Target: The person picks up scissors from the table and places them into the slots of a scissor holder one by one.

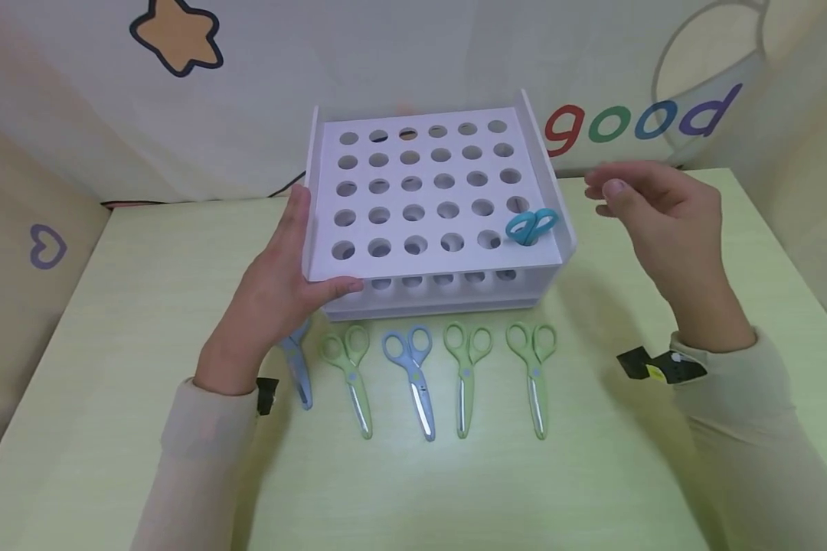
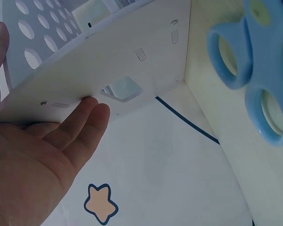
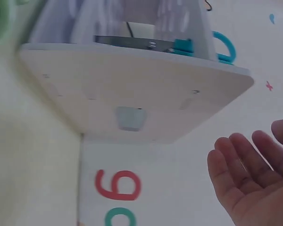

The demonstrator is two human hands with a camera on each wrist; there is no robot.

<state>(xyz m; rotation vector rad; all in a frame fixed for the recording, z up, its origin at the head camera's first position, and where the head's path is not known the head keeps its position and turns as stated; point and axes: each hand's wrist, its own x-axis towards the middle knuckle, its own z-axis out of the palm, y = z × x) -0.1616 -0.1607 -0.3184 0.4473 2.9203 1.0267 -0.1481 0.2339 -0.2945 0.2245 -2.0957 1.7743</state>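
Observation:
A white rack (image 1: 427, 168) with rows of round holes stands at the back of the table. Turquoise-handled scissors (image 1: 527, 236) stand in its front right hole, blades down through the shelf. My left hand (image 1: 265, 287) holds the rack's front left corner, thumb along the front edge and fingers against the left side panel (image 2: 85, 70). To the right of the rack my right hand (image 1: 668, 226) hovers with relaxed fingers, holding nothing and apart from the right panel (image 3: 146, 89). Before the rack lie blue scissors (image 1: 419, 386) and green scissors (image 1: 465, 383) in a row.
More green scissors (image 1: 537, 383) end the row at right. Other green scissors (image 1: 357, 386) lie left of the middle blue pair. At the far left, blue scissors (image 1: 299, 371) are partly covered by my left hand. A printed curtain (image 1: 441, 61) hangs behind the table.

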